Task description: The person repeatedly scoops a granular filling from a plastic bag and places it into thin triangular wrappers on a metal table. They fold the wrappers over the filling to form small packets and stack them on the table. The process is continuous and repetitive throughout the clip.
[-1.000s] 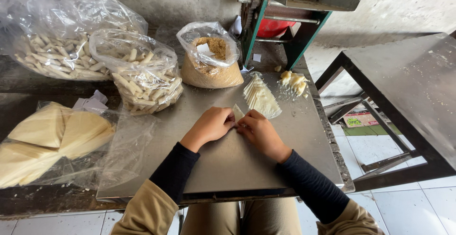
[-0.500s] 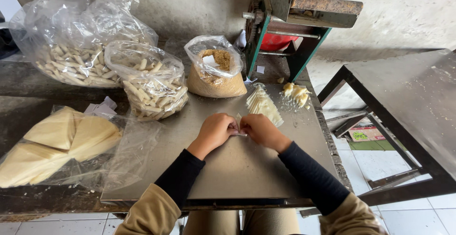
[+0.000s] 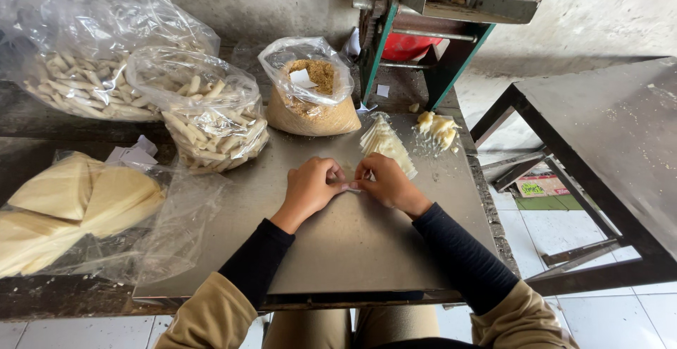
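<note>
Support: flat grey metal sheet on a dark bench, centre of frame. Directly on the sheet: clear bag of pale rolled sticks, upper left; open bag of brown crumbly filling, upper centre; stack of thin pale wrappers, just right of centre; small heap of yellowish scraps, possibly dough, further right. Left edge, on the bench: bag of large pale triangles. Top centre: green-framed machine at the far edge

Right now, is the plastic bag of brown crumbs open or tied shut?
Open. The bag of brown crumbs has its mouth rolled wide, with the crumbs and a white slip showing inside.
</note>
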